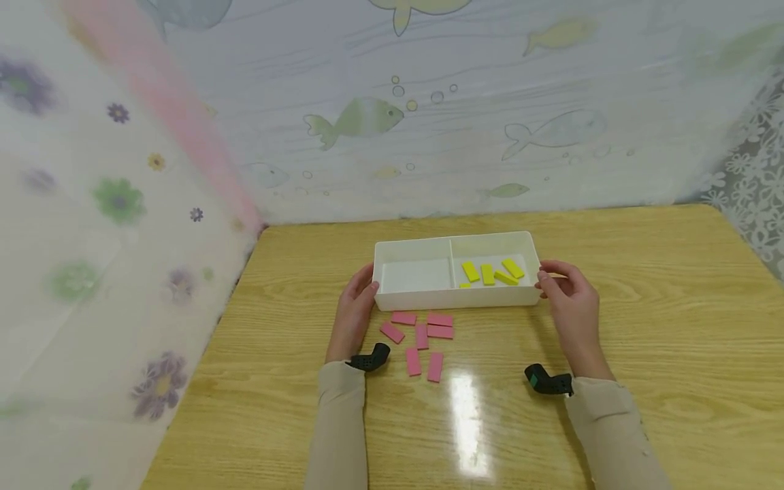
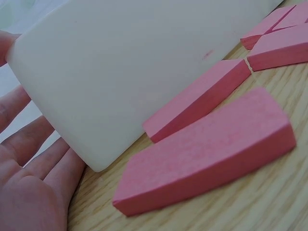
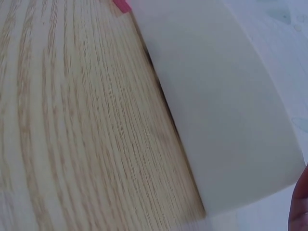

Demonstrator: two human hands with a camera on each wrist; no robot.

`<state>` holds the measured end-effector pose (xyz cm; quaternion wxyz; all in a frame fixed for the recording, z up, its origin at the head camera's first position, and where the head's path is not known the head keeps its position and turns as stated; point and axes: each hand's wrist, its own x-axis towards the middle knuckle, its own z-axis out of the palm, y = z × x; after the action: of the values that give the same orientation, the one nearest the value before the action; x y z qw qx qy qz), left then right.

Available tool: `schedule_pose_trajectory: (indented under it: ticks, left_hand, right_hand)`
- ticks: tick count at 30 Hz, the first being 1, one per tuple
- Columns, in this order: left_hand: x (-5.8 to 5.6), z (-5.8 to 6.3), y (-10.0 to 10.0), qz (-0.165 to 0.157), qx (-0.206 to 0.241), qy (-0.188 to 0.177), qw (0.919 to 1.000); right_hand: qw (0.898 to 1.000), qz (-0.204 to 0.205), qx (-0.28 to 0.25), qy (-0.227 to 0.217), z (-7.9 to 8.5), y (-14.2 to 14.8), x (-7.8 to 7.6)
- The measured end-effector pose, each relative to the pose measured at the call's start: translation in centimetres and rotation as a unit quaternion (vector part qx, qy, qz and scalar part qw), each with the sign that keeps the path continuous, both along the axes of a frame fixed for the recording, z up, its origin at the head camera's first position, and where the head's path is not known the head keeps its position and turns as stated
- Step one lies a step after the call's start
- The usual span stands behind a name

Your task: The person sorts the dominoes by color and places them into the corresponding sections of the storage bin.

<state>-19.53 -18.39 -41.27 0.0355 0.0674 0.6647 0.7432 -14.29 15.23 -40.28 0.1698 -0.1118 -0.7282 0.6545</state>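
A white two-compartment box (image 1: 453, 299) stands on the table, seen from above in the head view. Yellow blocks (image 1: 487, 274) lie in its right compartment. My left hand (image 1: 353, 309) holds the box's left end, thumb at the front corner and fingers along the end wall. At the other end, my right hand (image 1: 572, 306) grips the wall with thumb and bent fingers; in the right wrist view only a bit of that hand (image 3: 299, 202) shows. Several flat pink blocks (image 1: 422, 336) lie in front of the box; one pink block (image 2: 207, 149) is close up in the left wrist view.
The wooden table (image 1: 674, 327) reaches back to a wall (image 1: 453, 136) with painted fish. A flowered covering (image 1: 122, 272) rises on the left. Black wrist cameras (image 1: 371, 357) sit on both wrists.
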Motion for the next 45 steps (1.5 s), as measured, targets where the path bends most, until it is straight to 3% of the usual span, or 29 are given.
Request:
schedule_pose_trajectory:
  ticks: [14,22,29,38,45]
  left_hand:
    - [-1.0,-1.9,-0.3,0.009,0.016,-0.003,0.9998]
    - [-1.0,-1.9,-0.2,0.019,0.004,0.000,0.9998]
    - [-0.8,-1.6,-0.2,0.015,0.008,-0.001,0.9998]
    - [-0.1,0.0,0.1,-0.001,0.011,0.000,0.9999]
    - [-0.8,-1.5,-0.2,0.004,0.023,0.003,0.9997]
  right_hand:
    - [1.000,0.017,0.015,0.001,0.6,0.0,0.3]
    - [1.000,0.008,0.003,0.023,1.7,-0.6,0.7]
    - [1.000,-0.009,0.023,0.007,0.5,-0.1,0.2]
    - [0.997,-0.049,0.050,-0.025,0.1,0.0,0.1]
    - [0.998,-0.022,0.045,-0.049,-0.1,0.2,0.0]
